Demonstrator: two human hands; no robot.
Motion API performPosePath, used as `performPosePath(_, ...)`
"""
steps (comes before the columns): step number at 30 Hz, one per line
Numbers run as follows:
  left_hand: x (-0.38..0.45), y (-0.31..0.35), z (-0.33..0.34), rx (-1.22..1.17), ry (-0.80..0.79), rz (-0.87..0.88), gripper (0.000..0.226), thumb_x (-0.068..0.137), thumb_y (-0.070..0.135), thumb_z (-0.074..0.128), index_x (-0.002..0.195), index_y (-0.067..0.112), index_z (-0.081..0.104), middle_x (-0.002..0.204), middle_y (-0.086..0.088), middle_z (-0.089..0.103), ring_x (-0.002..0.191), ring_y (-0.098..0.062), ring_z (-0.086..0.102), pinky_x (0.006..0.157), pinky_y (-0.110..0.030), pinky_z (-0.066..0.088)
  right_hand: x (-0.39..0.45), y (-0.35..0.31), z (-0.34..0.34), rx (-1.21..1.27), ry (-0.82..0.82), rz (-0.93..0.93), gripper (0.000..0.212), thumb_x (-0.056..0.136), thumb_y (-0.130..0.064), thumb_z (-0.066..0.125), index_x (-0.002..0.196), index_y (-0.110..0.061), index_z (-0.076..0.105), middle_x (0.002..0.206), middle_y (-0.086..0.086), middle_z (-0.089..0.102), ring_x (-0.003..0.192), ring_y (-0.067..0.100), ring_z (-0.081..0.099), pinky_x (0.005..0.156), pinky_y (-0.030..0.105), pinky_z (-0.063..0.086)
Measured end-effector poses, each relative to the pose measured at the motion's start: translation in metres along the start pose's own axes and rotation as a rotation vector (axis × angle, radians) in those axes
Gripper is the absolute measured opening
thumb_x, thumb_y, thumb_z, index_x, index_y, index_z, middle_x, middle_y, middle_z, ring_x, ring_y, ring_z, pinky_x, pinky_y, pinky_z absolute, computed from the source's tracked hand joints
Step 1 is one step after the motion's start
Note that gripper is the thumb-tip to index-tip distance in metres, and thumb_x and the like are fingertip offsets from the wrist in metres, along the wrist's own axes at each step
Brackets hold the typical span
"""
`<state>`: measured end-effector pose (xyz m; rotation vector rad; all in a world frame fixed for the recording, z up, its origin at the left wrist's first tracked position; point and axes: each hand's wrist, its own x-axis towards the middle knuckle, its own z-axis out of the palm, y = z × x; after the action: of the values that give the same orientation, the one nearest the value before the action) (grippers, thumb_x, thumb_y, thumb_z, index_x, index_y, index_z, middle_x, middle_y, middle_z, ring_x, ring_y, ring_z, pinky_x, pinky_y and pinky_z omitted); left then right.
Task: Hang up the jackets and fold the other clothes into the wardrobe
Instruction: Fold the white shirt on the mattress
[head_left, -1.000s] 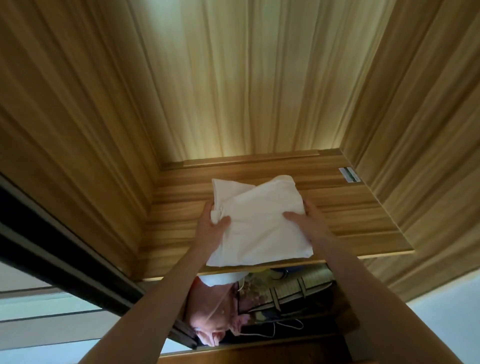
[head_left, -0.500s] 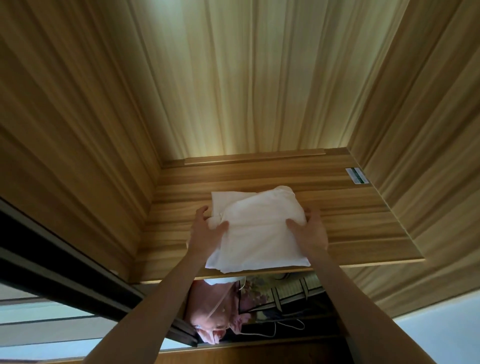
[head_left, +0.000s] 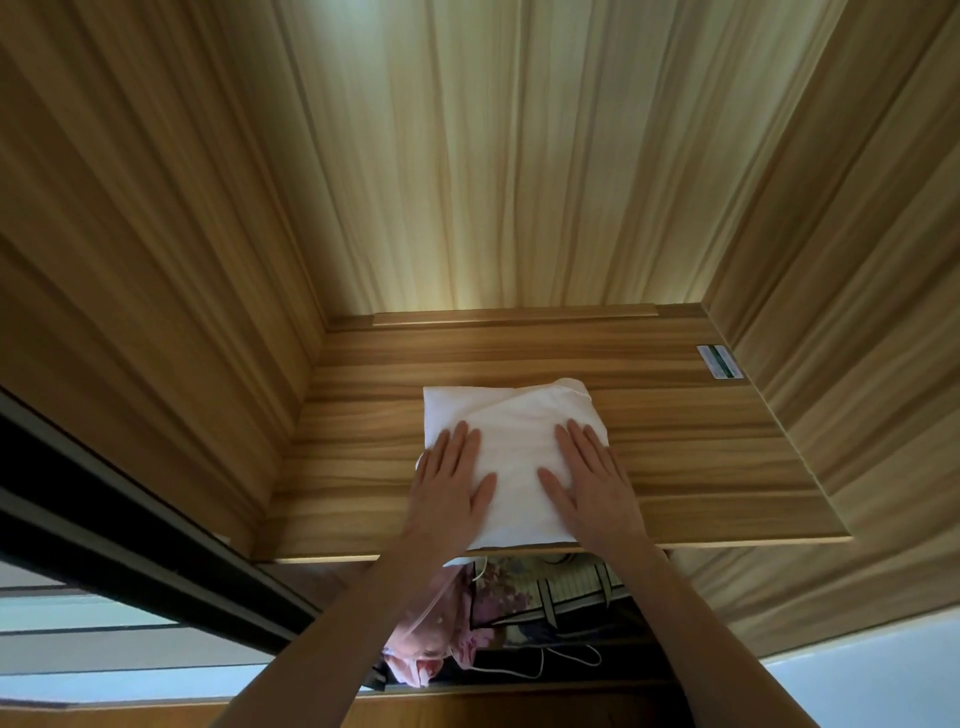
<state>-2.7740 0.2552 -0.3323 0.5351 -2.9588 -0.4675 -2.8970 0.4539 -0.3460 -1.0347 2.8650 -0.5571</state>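
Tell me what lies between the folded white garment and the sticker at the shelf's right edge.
Only bare shelf wood separates garment and sticker, per the head view.

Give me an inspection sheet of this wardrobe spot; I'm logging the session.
Surface: wooden shelf, sticker at its back right.
Job's things: folded white garment lying flat on the shelf, near its front edge.
Clutter: pink garment and patterned fabric below the shelf.
Hands: left hand and right hand flat on the garment, fingers straight.
Cables: white cord below the shelf.
Surroundings: wood wardrobe walls.
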Motion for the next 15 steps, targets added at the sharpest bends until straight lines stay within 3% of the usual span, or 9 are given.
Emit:
performPosePath(4,-0.002,0.003,-0.003,0.013,-0.006,-0.015,0.066,0.11,0.051,0.027,0.167,0.023,0.008,0.175,0.003,-0.001,0.161,-0.019,-0.003,0.131,-0.039,0.001,0.001,-0.003,-0.003,0.007,-0.018,0.006,0.085,0.098,-0.075,0.01,0.168,-0.027,0.011,0.175,-0.006,0.008,0.161,0.014,0.002,0.13,0.039,0.005)
performPosePath(12,-0.023,0.008,-0.039,0.123,0.135,0.008,0.062,0.11,0.047,0.024,0.162,0.013,0.033,0.168,-0.007,0.034,0.158,-0.025,0.023,0.13,-0.039,0.008,-0.007,-0.029,-0.023,-0.033,0.027,0.002,0.083,0.099,-0.071,0.008,0.167,-0.024,0.018,0.174,-0.002,0.016,0.161,0.015,0.009,0.127,0.035,-0.001)
performPosePath(15,-0.035,0.007,-0.055,0.138,0.229,-0.002,0.058,0.11,0.044,0.033,0.155,0.01,0.046,0.16,-0.01,0.046,0.153,-0.029,0.037,0.129,-0.046,0.023,-0.016,-0.048,-0.037,-0.045,0.098,-0.054,0.078,0.104,-0.068,0.014,0.165,-0.02,0.027,0.172,0.001,0.025,0.16,0.017,0.015,0.128,0.035,0.001)
